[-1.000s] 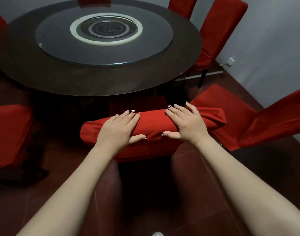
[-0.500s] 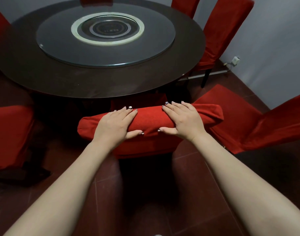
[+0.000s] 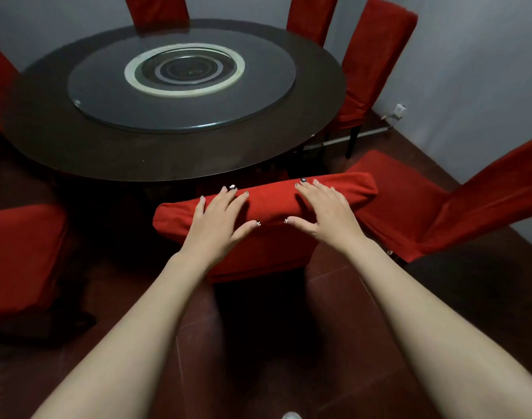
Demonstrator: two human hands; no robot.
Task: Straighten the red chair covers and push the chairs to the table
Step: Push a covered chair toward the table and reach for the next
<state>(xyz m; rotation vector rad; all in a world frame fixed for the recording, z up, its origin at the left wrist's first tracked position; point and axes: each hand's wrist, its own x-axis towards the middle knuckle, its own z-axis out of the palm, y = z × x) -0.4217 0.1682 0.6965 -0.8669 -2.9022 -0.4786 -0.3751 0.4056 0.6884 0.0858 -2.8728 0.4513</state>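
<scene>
1. Now my left hand [image 3: 216, 219] lies on top of the red chair cover [image 3: 270, 204] in front of me. Its fingers are straight and spread, and the thumb is on my side of the cover. It grips nothing.
2. My right hand [image 3: 325, 213] lies the same way on the same top edge, just beside the left one. Its fingers are straight and wide too. The two thumbs point at each other but do not touch.
3. This chair stands close to the round dark table [image 3: 107, 146]. The top of its back is just beside the table's near rim. I cannot see its seat.
4. The cover looks smooth along the top.
5. Another red chair [image 3: 440, 213] stands to my right. It is turned away from the table, and its seat shows.
6. One more red seat [image 3: 23, 252] is on my left.
7. Three tall red chair backs [image 3: 376, 55] stand at the far side, close to the table.
8. A round glass plate [image 3: 180, 86] sits on the table.
9. Dark red floor tiles [image 3: 288, 343] are under my arms.
</scene>
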